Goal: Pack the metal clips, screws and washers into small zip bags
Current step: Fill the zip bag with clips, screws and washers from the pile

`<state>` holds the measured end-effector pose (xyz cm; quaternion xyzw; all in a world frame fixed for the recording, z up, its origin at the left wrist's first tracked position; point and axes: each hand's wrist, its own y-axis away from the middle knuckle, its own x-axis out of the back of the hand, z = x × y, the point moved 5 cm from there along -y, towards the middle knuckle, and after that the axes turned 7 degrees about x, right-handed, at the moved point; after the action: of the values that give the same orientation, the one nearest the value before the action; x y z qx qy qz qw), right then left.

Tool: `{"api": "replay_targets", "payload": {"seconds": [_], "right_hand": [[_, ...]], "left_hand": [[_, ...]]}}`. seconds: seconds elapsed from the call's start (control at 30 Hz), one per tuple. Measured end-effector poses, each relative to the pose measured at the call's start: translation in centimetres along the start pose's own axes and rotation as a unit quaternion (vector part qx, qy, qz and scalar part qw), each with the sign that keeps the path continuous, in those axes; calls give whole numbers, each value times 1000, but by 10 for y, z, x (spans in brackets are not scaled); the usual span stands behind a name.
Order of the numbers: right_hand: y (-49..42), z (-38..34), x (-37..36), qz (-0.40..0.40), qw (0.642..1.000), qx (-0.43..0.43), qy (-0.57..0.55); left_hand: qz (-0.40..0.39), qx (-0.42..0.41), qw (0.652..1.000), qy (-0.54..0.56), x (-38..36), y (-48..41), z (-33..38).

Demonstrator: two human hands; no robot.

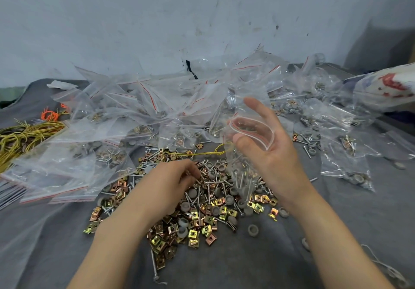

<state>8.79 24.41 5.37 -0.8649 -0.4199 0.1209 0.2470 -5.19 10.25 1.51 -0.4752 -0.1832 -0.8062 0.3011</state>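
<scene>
- Bench (247, 264) under grey cloth carried a loose pile (202, 212) of metal clips (195, 234), screws (213, 182) and washers (253, 230).
- Filled bags (143, 100) lay heaped behind the pile.
- Zip bag (243, 165) hung upright over the pile's right side, part-filled, its mouth gripped open by the right hand (271, 154).
- Left hand (170, 181), nearer the screws, curled onto the pile's middle; whether it pinched one could not be told.
- From that hand the bag's mouth lay up and rightward.

Yellow cords (20, 136), orange bands (50, 115) and a printed bag (386, 86) on grey cloth (224, 270)
The cords and bands lie well left of the fingers (190, 172), the bag far right; a speckled wall (134, 19) stands beyond.
</scene>
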Motion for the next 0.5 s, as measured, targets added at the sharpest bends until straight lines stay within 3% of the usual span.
{"api": "replay_targets", "payload": {"seconds": [0.5], "right_hand": [[-1,1,0,-1,1000,3,-5]], "left_hand": [[60,-28,997,28,13,-1,-5]]}}
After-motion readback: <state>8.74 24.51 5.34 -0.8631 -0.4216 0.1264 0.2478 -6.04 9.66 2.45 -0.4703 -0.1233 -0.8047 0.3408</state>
